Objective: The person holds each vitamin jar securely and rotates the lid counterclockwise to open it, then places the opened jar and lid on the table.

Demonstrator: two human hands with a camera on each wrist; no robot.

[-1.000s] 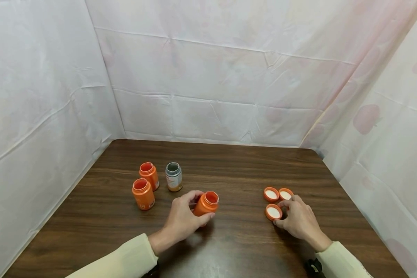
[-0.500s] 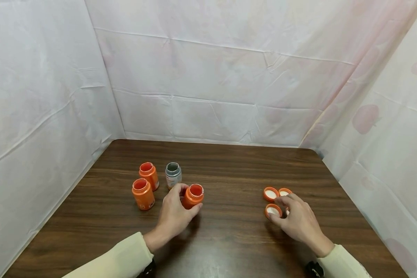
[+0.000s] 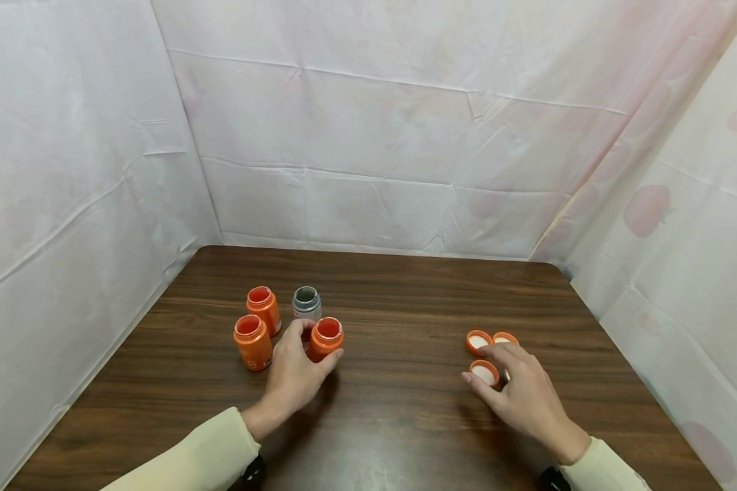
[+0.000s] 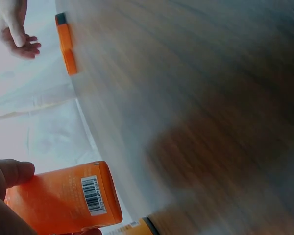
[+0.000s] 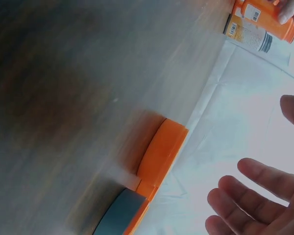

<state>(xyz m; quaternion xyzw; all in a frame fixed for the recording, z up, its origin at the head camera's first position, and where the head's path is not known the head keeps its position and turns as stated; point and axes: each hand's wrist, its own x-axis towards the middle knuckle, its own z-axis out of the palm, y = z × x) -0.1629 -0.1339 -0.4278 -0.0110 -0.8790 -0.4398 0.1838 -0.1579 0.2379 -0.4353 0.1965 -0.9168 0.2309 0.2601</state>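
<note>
My left hand [image 3: 295, 372] grips an open orange bottle [image 3: 325, 338], its mouth upward, just in front of a grey open bottle [image 3: 307, 301]. In the left wrist view a barcode shows near the base of the held orange bottle [image 4: 63, 198]. My right hand [image 3: 528, 392] hovers over the caps with its fingers apart, holding nothing. Orange caps lie with white insides up: a front one [image 3: 484, 374], a back-left one [image 3: 479, 342] and a partly covered back-right one [image 3: 505, 337]. A dark grey cap [image 5: 120, 213], mostly hidden by the hand in the head view, sits beside them.
Two more open orange bottles stand at the left, a nearer one [image 3: 253, 344] and a farther one [image 3: 263, 310]. The brown wooden table [image 3: 405, 293] is bounded by white sheets [image 3: 368, 211] at the back and both sides.
My left hand has carried the orange bottle leftward towards the other bottles. My right hand has lifted its fingers off the caps and spread them.
</note>
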